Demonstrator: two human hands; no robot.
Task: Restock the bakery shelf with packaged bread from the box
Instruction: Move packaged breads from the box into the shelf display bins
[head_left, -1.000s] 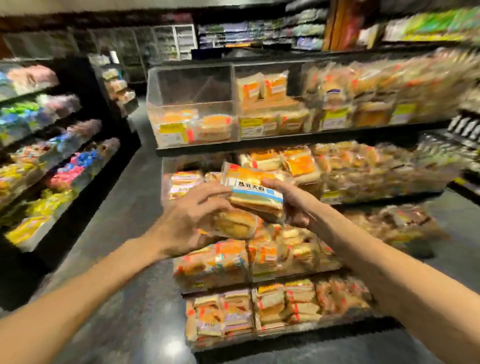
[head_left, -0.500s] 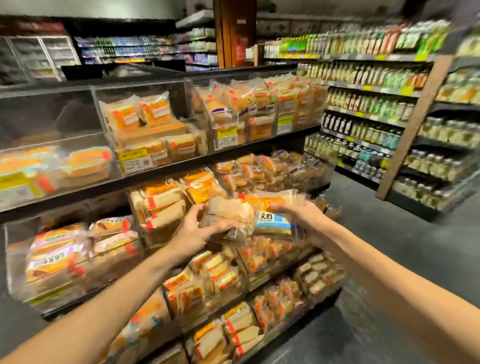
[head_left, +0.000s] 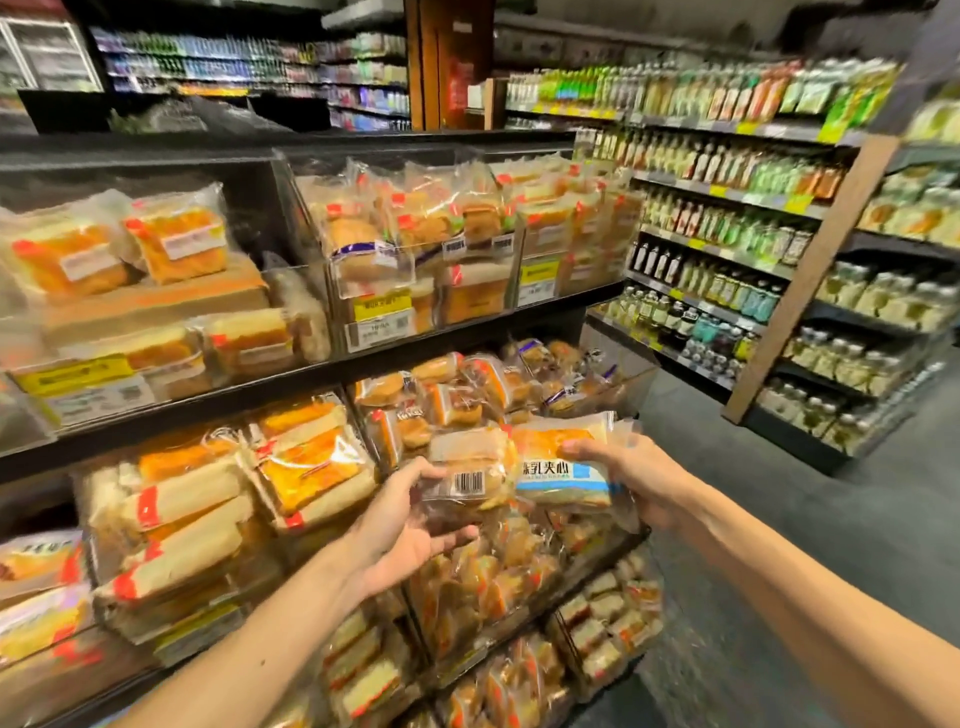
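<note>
Two packets of bread are in hand, held side by side and touching, in front of the middle tier of the bakery shelf (head_left: 291, 379). The box is not in view.

Left hand (head_left: 405, 535): cupped under the barcode packet (head_left: 467, 467), thumb on top, fingers curled beneath it.
Right hand (head_left: 631, 480): fingers closed over the end of the blue-label packet (head_left: 561, 457).

Risks noted:
- Slip. Both wrappers look like thin, glossy film. The right hand holds its packet by one end only, so the loaf may sag or slide out and fall to the floor (head_left: 779, 493).
- No free hand. With both hands loaded, nothing is left to make room or steady the stock.
- Crowding. The bun bin (head_left: 467, 384) behind the packets is heaped near its front edge. Pushing another packet in may tip its neighbours over the lip.
- Crushing. The bread looks soft, and a tighter grip or a forced fit would likely flatten it.
- Wrong slot. The yellow price tags are too blurred to read, so the match between packet and bin cannot be confirmed.
</note>
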